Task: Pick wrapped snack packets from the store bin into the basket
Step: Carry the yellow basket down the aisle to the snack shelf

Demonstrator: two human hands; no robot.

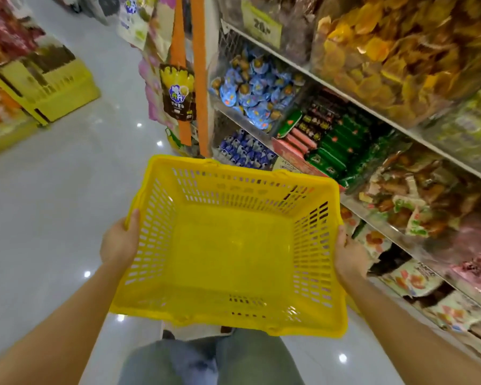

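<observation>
AISLE, SNACK SHELVES: A shopper's left hand (120, 240) grips the left rim of an empty yellow basket (228, 245), thumb hooked over the edge and forearm stretched forward. The basket is held level and mouth-up, apparently ready for packets to drop in. The right hand (350, 257) clasps the opposite rim the same way. Blue wrapped packets (258, 93) and green packets (342, 143) lie in bins under the shelf (411, 133) edge, beyond the basket's far right corner, none picked yet.

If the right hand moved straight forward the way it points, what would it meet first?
The right hand, holding the basket, would probably meet the green packets on the shelf; depth is unclear.
</observation>
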